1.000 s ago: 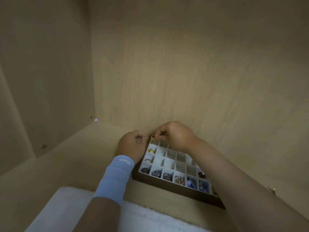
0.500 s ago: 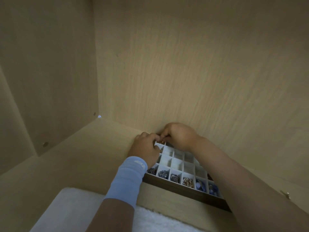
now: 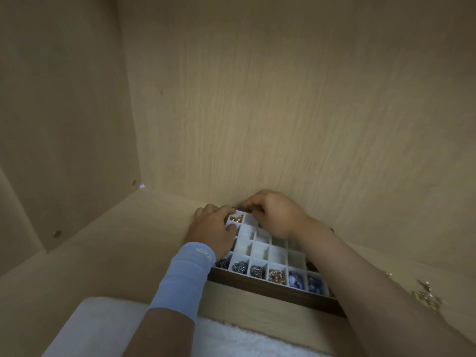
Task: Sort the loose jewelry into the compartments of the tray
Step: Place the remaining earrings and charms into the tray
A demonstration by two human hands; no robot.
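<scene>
Gold jewelry [image 3: 236,218] lies between left hand [image 3: 213,230] and right hand [image 3: 275,215].

1. One tray [image 3: 278,297].
2. Two hands: left hand [image 3: 213,233], right hand [image 3: 275,215].
3. One pale blue wrist sleeve [image 3: 183,276].
4. One white towel [image 3: 103,331].
5. One heap of loose jewelry [image 3: 425,300], pieces too small to count.

- Your left hand [image 3: 212,228] (blue wristband [image 3: 184,276]) sits curled at the far-left corner of the tray [image 3: 273,292], beside a compartment of gold pieces [image 3: 236,219].
- Your right hand [image 3: 278,215] curls over the far edge; any grip is hidden.
- On the shelf [image 3: 116,253], right of the tray: loose gold jewelry [image 3: 426,298].
</scene>
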